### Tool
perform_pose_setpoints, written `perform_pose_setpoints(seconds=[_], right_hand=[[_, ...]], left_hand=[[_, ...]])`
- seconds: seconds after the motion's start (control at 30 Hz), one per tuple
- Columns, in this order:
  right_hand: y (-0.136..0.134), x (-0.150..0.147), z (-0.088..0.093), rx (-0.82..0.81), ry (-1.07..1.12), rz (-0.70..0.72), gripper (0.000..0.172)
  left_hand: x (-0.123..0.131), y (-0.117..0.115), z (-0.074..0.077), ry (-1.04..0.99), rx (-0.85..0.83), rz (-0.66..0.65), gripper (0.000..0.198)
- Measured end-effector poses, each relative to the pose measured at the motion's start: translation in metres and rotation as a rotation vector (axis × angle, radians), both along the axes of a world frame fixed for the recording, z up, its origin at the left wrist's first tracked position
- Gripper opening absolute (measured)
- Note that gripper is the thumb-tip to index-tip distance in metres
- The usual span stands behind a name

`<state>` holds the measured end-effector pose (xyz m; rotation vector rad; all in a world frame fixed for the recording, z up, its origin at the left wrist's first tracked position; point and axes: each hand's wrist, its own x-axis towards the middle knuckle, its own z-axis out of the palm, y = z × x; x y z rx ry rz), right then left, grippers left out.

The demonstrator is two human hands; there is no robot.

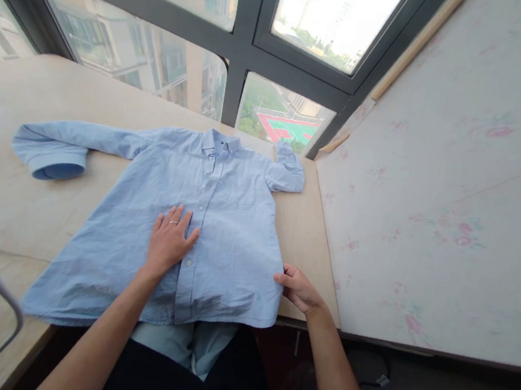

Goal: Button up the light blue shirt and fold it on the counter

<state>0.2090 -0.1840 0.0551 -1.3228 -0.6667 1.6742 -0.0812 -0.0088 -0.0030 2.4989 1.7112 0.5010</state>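
Observation:
A light blue button-up shirt lies front side up on a pale wooden surface, its collar towards the window. One sleeve stretches out to the left and doubles back at the cuff; the other is bent at the upper right. My left hand, with a ring on one finger, rests flat on the shirt beside the button placket, fingers spread. At the shirt's right side edge, my right hand pinches the fabric between thumb and fingers. The shirt's hem hangs near the surface's front edge, above my lap.
Grey window frames rise behind the wooden surface. A wall with faded flower paper closes off the right side. A grey cable curves in at the lower left. Dark space lies below the front edge at right.

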Motion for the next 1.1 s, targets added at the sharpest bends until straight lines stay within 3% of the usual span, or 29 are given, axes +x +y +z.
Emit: perform_pose_setpoints(seconds=[0.27,0.53,0.63,0.73,0.87,0.97,1.1], right_hand=[[-0.024,-0.004,0.006,-0.045,-0.028,-0.025,0.041],[-0.055,0.020,0.002,-0.252,-0.387,0.154,0.042],[-0.046,0.032,0.003,-0.189,-0.498,0.106,0.040],[-0.016,0.044,0.003,-0.023,-0.524,-0.017,0.040],[0.055,0.055,-0.002,0.132,-0.504,-0.148,0.034],[0.120,0.058,-0.011,0.108,-0.418,-0.329,0.023],[0.198,0.057,-0.024,0.077,-0.355,-0.377,0.014]], left_hand=[[0.001,-0.001,0.002,-0.001,-0.008,0.010,0.055],[0.000,0.000,0.001,0.018,0.001,0.001,0.055],[-0.001,0.000,0.000,0.024,0.010,-0.007,0.055],[-0.002,0.001,-0.001,0.011,0.027,-0.010,0.054],[-0.003,0.002,-0.004,-0.016,0.040,-0.002,0.053],[-0.004,0.003,-0.006,0.001,0.046,-0.002,0.053],[-0.005,0.004,-0.008,0.026,0.052,0.005,0.054]])
